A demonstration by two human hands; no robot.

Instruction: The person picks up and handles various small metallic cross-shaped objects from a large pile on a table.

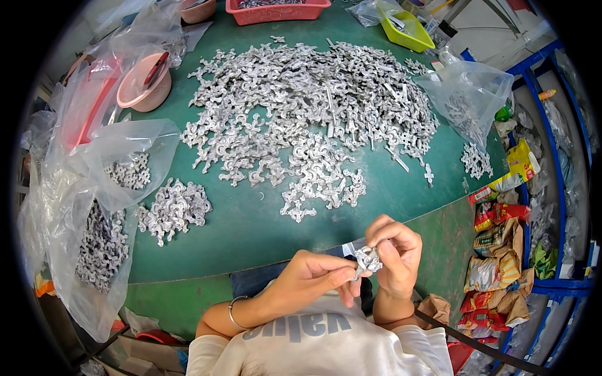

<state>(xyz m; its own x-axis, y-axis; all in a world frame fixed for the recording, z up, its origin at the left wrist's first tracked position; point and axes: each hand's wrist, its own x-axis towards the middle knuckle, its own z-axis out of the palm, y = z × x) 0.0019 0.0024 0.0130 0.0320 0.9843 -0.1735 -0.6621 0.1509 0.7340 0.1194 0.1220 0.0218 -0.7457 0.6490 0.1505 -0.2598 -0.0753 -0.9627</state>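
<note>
Just past the table's front edge, my left hand (316, 276) and my right hand (396, 254) pinch a small silvery metal casting (367, 259) between them. Its exact form is partly covered by my fingers. On the green table (251, 229) ahead lies a wide heap of similar silvery castings (269, 94), curved and cross-shaped, with a few thin straight pieces among them. A smaller pile of castings (175, 210) sits apart on the left. Another little cluster (476, 161) lies at the right edge.
Clear plastic bags holding castings (103, 250) line the left side, near a pink bowl (145, 84). A red tray (276, 14) and a yellow-green basket (407, 31) stand at the back. Beside a bag (467, 94) on the right rises a blue shelf rack (542, 125) with colourful packets (492, 269).
</note>
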